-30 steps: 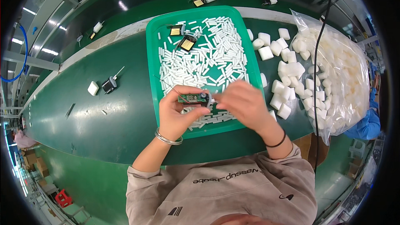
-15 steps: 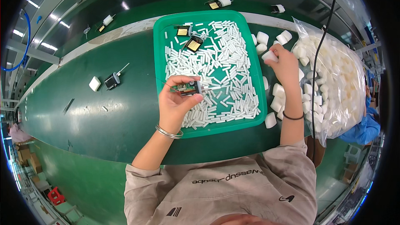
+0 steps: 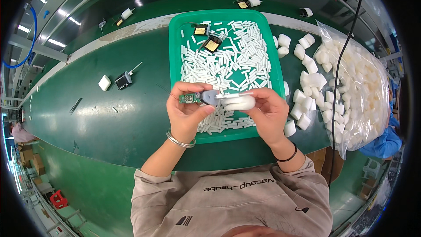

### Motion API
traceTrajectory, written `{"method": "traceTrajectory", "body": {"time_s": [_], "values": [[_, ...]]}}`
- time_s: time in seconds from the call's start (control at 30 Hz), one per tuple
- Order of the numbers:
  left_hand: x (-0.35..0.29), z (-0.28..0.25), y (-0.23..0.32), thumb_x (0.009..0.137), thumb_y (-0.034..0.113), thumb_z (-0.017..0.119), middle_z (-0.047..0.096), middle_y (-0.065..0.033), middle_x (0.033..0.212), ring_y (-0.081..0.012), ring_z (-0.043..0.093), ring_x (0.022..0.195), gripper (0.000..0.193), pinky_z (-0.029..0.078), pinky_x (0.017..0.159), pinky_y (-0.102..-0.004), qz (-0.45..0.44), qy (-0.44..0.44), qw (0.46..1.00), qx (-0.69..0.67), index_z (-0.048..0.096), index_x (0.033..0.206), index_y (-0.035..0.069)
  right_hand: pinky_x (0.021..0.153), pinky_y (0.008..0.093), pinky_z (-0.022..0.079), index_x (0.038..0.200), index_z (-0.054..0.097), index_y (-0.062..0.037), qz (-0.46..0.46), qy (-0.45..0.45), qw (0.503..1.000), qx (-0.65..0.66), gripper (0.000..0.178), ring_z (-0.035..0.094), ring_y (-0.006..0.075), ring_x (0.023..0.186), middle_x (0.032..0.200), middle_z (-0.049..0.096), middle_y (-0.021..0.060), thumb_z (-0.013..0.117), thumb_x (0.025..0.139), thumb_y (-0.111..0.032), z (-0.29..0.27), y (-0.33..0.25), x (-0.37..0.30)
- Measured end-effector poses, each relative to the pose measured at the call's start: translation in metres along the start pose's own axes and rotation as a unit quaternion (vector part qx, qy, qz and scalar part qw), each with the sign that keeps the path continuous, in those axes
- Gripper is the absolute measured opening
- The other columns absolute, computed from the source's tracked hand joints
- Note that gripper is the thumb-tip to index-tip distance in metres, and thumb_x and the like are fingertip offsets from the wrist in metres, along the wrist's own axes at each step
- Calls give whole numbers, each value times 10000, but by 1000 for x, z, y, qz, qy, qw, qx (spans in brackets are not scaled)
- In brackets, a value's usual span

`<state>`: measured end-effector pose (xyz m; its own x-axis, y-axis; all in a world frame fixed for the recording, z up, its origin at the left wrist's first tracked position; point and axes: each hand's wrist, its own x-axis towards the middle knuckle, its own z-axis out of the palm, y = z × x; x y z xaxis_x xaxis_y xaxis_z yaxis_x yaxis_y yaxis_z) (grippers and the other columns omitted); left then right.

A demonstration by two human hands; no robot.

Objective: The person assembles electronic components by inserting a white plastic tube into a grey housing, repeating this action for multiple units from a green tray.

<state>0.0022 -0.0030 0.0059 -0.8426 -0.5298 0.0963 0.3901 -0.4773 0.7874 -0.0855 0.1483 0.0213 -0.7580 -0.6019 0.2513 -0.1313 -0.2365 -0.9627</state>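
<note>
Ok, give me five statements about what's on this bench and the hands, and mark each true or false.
1. The left hand holds a device with a green circuit board. True.
2. The right hand is empty. False: it holds a white pad.
3. Many small white sticks lie in the green tray. True.
4. The clear plastic bag lies left of the tray. False: it lies to the right.
5. Two black units with yellowish panels lie in the tray. True.

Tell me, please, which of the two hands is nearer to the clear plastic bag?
Right. The right hand is left of the bag, apart from it, holding a white piece; the left hand is farther left, holding a device with a green board.
</note>
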Motion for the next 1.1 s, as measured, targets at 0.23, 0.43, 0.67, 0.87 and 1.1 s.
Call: {"method": "traceTrajectory", "body": {"time_s": [0.23, 0.43, 0.67, 0.87, 1.1], "values": [[0, -1, -1, 585, -41, 703, 563, -150, 912, -274, 582, 858, 403, 494, 773, -384, 67, -35, 989, 125, 441, 886, 14, 699, 250, 507, 929, 548, 49, 29, 66, 997, 21, 246, 603, 156, 797, 877, 602, 113, 631, 699, 77, 3, 4, -7], [1, 10, 8, 612, -58, 708, 594, -134, 954, -161, 574, 888, 354, 473, 755, -257, -62, -69, 985, 142, 510, 899, -3, 633, 243, 504, 946, 550, 29, -45, 67, 996, -40, 344, 604, 158, 746, 860, 606, 108, 716, 648, -18, 2, 13, -9], [1, 5, 14, 607, -29, 727, 610, -98, 932, -117, 573, 828, 329, 476, 723, -243, -78, -136, 962, 225, 551, 884, -9, 518, 263, 447, 794, 601, -45, -201, -35, 952, -226, 318, 596, 215, 657, 770, 621, 92, 761, 576, -210, -11, 13, -3], [3, 9, 24, 601, -17, 727, 636, -106, 875, -127, 604, 793, 295, 484, 713, -244, -47, -144, 945, 289, 580, 857, -25, 625, 283, 440, 694, 607, -43, -112, -54, 976, -177, 233, 592, 203, 709, 845, 641, 75, 742, 570, -187, -5, 7, -2], [4, 7, 27, 609, 8, 723, 646, -92, 865, -124, 619, 770, 265, 496, 677, -238, -67, -126, 929, 341, 592, 838, -19, 629, 267, 466, 692, 505, -25, -49, -54, 990, -124, 247, 603, 189, 756, 882, 633, 132, 733, 626, -93, -3, 12, -4]]}}
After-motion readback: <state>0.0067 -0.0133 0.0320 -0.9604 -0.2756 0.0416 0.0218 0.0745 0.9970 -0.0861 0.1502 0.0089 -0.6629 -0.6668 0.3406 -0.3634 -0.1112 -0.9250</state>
